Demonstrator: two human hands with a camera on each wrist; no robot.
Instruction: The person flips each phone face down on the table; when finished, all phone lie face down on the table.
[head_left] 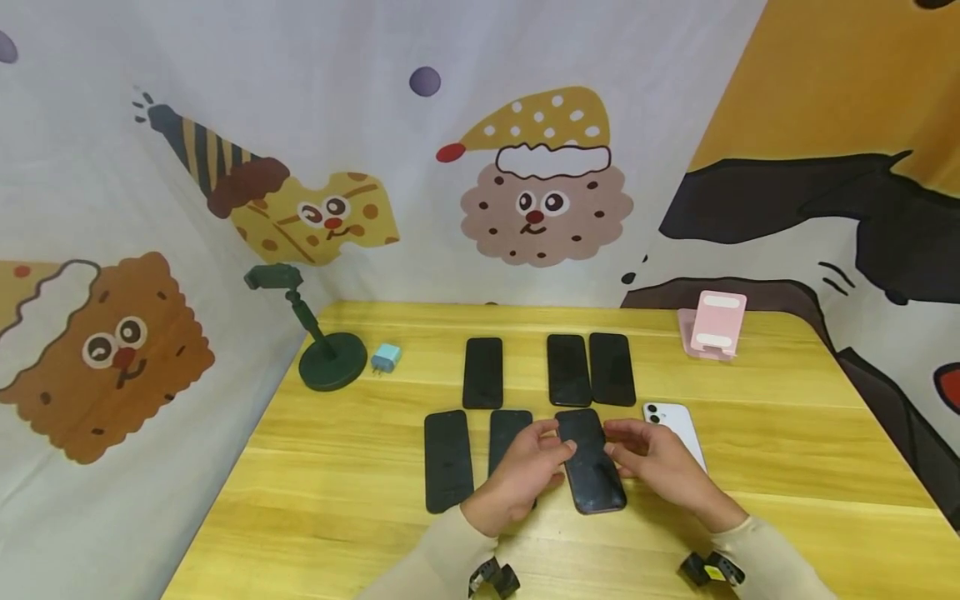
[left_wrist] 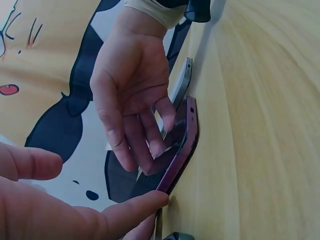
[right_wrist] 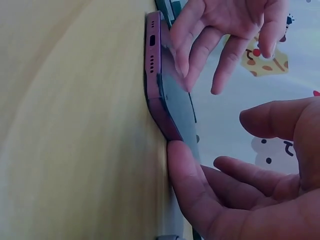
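Note:
A dark phone with a purplish frame (head_left: 592, 479) lies flat, screen up, between both hands. My left hand (head_left: 521, 475) is at its left side, over part of another black phone (head_left: 504, 433). In the left wrist view, a left fingertip touches the purplish edge, with the thumb raised apart. My right hand (head_left: 667, 471) is at the opposite side; the right wrist view shows a right finger (right_wrist: 182, 162) against that edge, the thumb held away. Neither hand pinches the phone. Partly behind the right hand lies a white phone (head_left: 682, 427), camera side up.
Another black phone (head_left: 448, 462) lies at the left of the front row. Behind are three more, one (head_left: 483, 373) apart and two (head_left: 568, 371) side by side. A green stand (head_left: 332, 362), blue charger (head_left: 386, 357) and pink phone stand (head_left: 718, 323) stand farther back.

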